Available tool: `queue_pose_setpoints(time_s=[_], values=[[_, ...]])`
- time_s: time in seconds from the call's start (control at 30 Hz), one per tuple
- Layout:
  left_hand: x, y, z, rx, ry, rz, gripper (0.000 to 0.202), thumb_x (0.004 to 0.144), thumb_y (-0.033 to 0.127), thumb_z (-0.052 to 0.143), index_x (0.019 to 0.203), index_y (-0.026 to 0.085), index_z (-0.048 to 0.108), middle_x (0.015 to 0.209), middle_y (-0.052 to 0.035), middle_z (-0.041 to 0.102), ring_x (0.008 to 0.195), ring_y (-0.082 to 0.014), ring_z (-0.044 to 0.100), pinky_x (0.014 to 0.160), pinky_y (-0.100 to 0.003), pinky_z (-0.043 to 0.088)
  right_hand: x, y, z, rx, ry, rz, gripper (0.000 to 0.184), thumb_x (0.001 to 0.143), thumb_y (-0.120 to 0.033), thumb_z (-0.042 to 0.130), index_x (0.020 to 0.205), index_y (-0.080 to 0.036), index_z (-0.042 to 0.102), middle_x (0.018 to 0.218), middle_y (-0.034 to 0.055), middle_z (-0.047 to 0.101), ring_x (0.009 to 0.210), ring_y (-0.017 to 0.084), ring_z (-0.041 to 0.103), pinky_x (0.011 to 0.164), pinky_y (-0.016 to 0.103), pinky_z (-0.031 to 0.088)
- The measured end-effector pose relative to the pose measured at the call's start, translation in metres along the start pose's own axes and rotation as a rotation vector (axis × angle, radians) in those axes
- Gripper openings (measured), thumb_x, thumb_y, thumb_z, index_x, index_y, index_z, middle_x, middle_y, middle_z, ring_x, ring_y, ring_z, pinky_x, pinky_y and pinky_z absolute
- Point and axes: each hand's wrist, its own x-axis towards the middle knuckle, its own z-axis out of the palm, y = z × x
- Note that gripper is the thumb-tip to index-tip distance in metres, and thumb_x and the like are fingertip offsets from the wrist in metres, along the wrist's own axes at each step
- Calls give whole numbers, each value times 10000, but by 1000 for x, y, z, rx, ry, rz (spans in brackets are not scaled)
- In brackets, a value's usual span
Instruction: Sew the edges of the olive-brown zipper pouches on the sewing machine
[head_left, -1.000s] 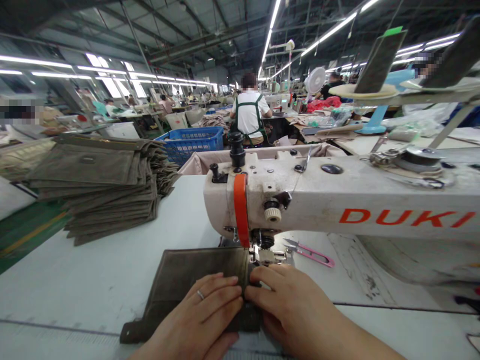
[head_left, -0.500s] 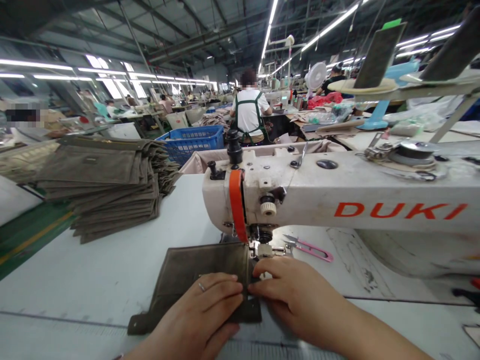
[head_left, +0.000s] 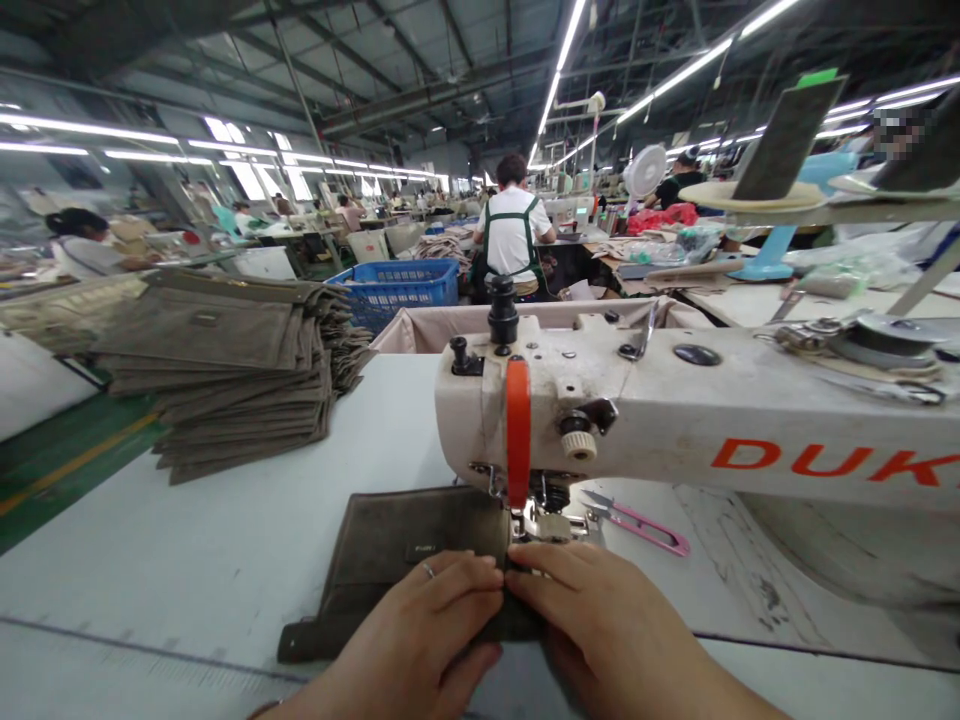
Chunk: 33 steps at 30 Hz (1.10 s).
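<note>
A dark olive fabric panel (head_left: 420, 530) with a small label lies flat on the table, its right edge at the presser foot (head_left: 529, 520) of a white sewing machine (head_left: 637, 400). My left hand (head_left: 420, 630), with a ring on one finger, rests over the panel's near right part, its fingers pressed together on the fabric. Against the panel's right edge, just in front of the presser foot, my right hand (head_left: 607, 620) has its fingers closed on the fabric. The fingertips of both hands nearly meet. My palms and forearms hide the panel's near right corner.
Pink thread snips (head_left: 645, 530) lie right of the needle area. A tall stack of similar olive panels (head_left: 232, 360) stands on the table's left. Behind the table are a blue crate (head_left: 405, 283) and a seated person (head_left: 512, 230) facing away. Thread cones (head_left: 787, 140) stand at right.
My view has shifted, so the machine sits lower and further right. The right fingers have come closer to the left ones along the panel's edge. The panel's label now shows more clearly.
</note>
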Motion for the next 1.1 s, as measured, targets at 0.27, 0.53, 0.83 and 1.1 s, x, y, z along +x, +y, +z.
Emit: queue_pose_setpoints(time_s=[0.27,0.53,0.83,1.1], values=[[18,-14,-3,-61,-100,-48,347,849,100,606,1185,186,604,1226,-73,655,1153,-230,597,1050,-416,482,5,1,4,-48,-13,117,552,762,-72,444,1273,-222,592,1094,95,666,934,280,643,769,452,566],[40,-28,-4,-49,-73,14,227,869,99,615,1090,151,628,1142,-90,668,1078,-229,607,999,-386,491,9,2,6,-66,-21,185,459,780,-85,430,1187,-206,605,1113,104,649,959,291,630,799,466,547],[38,-74,-16,-94,-73,186,210,964,202,572,1155,217,658,1136,-46,685,1045,-196,620,977,-357,486,9,14,-4,-74,287,193,156,901,-135,455,900,-193,600,958,81,619,946,286,545,824,462,465],[38,-53,-6,-82,69,189,119,969,212,569,1043,194,661,1025,-41,710,965,-170,647,914,-311,517,9,15,-3,-142,206,258,219,891,-252,603,678,-207,582,706,27,582,783,261,526,735,427,429]])
